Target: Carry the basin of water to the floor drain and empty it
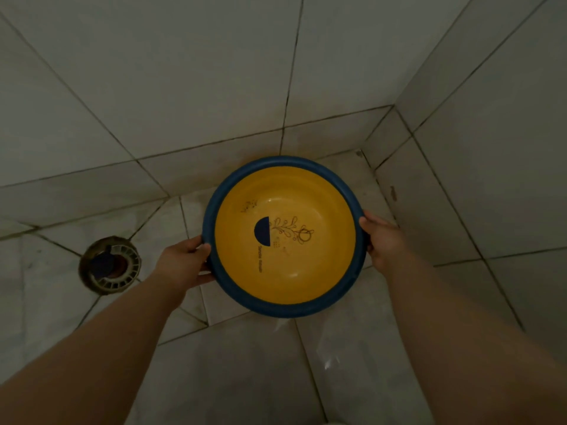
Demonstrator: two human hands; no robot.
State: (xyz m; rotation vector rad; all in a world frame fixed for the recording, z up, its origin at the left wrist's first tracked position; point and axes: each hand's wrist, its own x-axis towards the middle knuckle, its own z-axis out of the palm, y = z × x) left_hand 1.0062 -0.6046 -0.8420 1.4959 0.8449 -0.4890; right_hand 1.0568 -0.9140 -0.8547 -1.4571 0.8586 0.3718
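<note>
While both hands, left hand (184,265) and right hand (383,240), pinched the rim of the basin (285,237) at frame centre, the floor drain (110,264) lay well left; tipping here risked flooding the tiles.

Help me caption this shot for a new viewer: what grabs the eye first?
The yellow basin with its blue rim sits at the centre, gripped on opposite sides by the left hand and right hand above the tiled corner. Next comes the round floor drain, down to the basin's left in the floor tiles, which look wet.
</note>
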